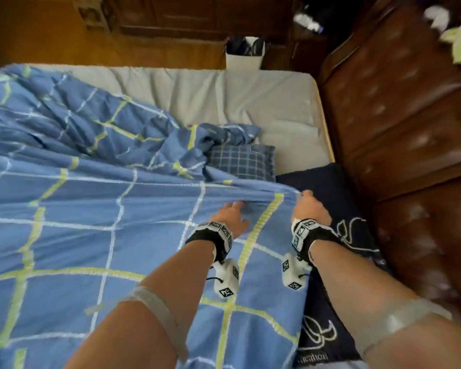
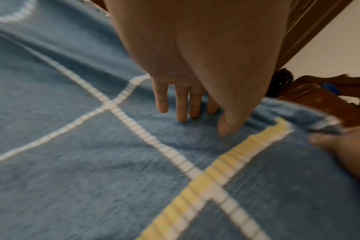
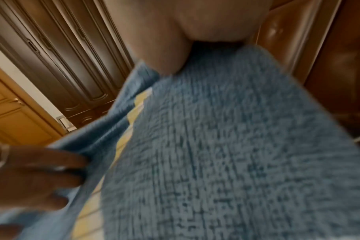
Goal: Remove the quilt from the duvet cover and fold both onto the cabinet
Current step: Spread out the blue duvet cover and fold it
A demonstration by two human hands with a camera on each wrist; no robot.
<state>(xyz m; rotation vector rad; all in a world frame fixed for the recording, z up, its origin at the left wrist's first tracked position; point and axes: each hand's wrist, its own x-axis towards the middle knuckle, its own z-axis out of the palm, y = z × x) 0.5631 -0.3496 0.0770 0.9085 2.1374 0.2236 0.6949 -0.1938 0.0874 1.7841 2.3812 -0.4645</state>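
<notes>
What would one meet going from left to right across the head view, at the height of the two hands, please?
Blue checked duvet cover → left hand, its fingers resting on the cover → yellow stripe → right hand, gripping the cover's corner → dark navy blanket → brown tufted leather headboard.

Matt woven cloth duvet cover (image 1: pixel 91 209); glossy brown tufted leather headboard (image 1: pixel 410 115).

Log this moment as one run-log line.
left hand: fingers straight, pressing blue checked duvet cover | right hand: gripping its corner | folding: not started
</notes>
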